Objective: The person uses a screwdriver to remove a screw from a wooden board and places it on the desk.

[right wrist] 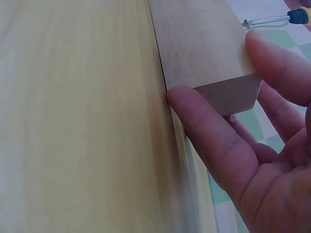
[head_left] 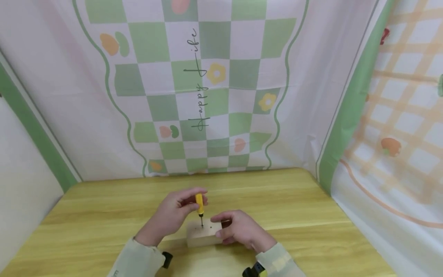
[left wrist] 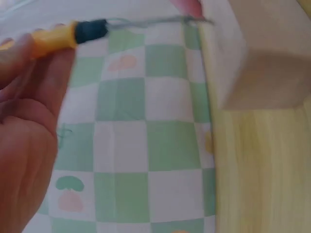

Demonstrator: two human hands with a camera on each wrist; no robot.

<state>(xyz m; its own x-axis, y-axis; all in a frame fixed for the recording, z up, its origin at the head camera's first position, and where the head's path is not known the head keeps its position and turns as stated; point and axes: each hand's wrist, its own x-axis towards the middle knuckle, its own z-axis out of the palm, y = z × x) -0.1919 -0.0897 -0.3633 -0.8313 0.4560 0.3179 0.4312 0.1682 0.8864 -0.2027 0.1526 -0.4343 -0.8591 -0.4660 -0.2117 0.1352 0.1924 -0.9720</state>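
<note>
A screwdriver (head_left: 199,204) with a yellow handle and black collar stands nearly upright over a pale wooden block (head_left: 203,241). My left hand (head_left: 173,212) pinches its handle between thumb and fingers. In the left wrist view the slim metal shaft (left wrist: 150,22) reaches the block's top face, with its tip at a small dark screw or hole. Small dark spots (head_left: 211,227) mark the top on either side of the tip. My right hand (head_left: 243,230) grips the block's right end, fingers spread around its edges in the right wrist view.
The block rests on a wood-grain table (head_left: 277,200). Behind the table hangs a green-and-white checked curtain (head_left: 214,77), with another patterned cloth (head_left: 405,127) at the right. Dark straps (head_left: 167,259) sit at both wrists, near the sleeve cuffs.
</note>
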